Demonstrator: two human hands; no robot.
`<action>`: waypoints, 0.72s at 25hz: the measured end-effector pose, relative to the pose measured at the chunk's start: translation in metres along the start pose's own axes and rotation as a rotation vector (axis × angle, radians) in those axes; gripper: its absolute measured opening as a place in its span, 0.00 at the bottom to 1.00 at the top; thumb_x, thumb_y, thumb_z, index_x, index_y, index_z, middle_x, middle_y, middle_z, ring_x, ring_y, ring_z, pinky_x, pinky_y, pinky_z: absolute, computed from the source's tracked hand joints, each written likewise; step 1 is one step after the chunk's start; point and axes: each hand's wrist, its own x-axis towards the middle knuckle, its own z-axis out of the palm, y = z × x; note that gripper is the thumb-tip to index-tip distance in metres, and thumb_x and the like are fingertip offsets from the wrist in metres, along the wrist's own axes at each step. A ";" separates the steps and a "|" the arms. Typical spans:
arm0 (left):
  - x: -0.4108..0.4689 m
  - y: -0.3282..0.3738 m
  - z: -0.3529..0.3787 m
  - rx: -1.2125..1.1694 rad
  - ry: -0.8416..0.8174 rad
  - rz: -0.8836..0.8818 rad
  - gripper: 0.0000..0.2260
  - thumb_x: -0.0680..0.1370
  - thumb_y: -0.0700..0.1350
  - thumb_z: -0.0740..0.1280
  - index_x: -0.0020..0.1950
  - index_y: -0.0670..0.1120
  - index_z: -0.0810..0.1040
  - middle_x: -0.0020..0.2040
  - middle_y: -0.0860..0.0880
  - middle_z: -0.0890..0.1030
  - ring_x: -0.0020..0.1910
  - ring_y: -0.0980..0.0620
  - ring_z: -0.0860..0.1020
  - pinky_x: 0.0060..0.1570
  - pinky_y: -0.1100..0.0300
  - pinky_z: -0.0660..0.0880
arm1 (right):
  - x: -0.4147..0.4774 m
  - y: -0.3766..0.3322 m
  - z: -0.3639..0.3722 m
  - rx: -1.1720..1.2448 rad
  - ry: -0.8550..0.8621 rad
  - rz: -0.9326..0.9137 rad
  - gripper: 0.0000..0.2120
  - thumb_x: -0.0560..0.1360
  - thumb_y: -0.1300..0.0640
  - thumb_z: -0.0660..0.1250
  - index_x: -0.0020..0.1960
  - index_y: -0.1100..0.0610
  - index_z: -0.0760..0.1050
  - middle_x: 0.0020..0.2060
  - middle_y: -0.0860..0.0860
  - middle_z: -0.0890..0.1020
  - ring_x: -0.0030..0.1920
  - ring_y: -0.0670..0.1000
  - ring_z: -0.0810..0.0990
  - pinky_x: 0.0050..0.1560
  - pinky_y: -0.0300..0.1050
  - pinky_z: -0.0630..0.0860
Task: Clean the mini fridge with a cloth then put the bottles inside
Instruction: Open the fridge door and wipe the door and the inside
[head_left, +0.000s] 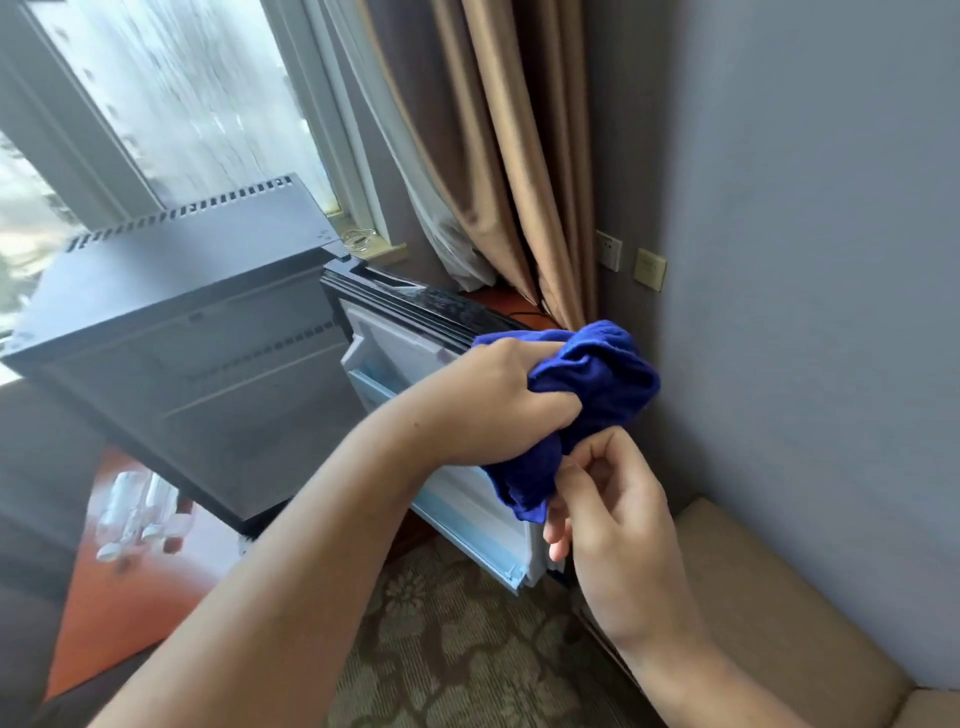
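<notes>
**Both hands on the cloth at the open fridge**

In the head view, we see the left hand (493, 400) clenched round the middle of the blue cloth (602, 374), which is bunched up in front of the wall (805, 260). The right hand (608, 499) sits just below, fingers curled, pinching the cloth's hanging lower end.

The black fridge (182, 332) stands to the left under the window (171, 93). Its door (395, 338) is swung open towards us, pale inner lining showing behind the hands.

The bottles (137, 512) are outside the fridge, blurred, on the orange surface (119, 597) at lower left, just beside the fridge's bottom corner. A brown curtain (493, 156) hangs behind the door, and patterned carpet (457, 649) lies below our arms.
</notes>
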 end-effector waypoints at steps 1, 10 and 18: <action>-0.004 -0.004 0.003 -0.016 0.004 0.019 0.08 0.72 0.48 0.63 0.41 0.63 0.75 0.39 0.57 0.80 0.37 0.57 0.78 0.41 0.57 0.76 | -0.001 0.004 0.004 0.029 0.020 0.010 0.08 0.77 0.56 0.63 0.40 0.54 0.69 0.30 0.54 0.74 0.29 0.52 0.71 0.30 0.48 0.71; -0.040 -0.070 -0.019 -0.025 0.218 -0.024 0.08 0.71 0.49 0.61 0.44 0.65 0.72 0.38 0.57 0.79 0.39 0.51 0.75 0.48 0.47 0.80 | 0.011 0.026 0.069 -0.075 -0.011 -0.015 0.09 0.71 0.44 0.63 0.40 0.49 0.71 0.29 0.51 0.74 0.31 0.53 0.72 0.35 0.55 0.72; -0.071 -0.196 -0.058 -0.395 0.340 -0.153 0.02 0.74 0.40 0.64 0.43 0.47 0.74 0.34 0.52 0.75 0.34 0.55 0.70 0.38 0.53 0.71 | 0.038 0.059 0.173 -0.272 -0.127 0.095 0.06 0.79 0.47 0.65 0.46 0.48 0.74 0.34 0.46 0.78 0.36 0.50 0.77 0.40 0.58 0.77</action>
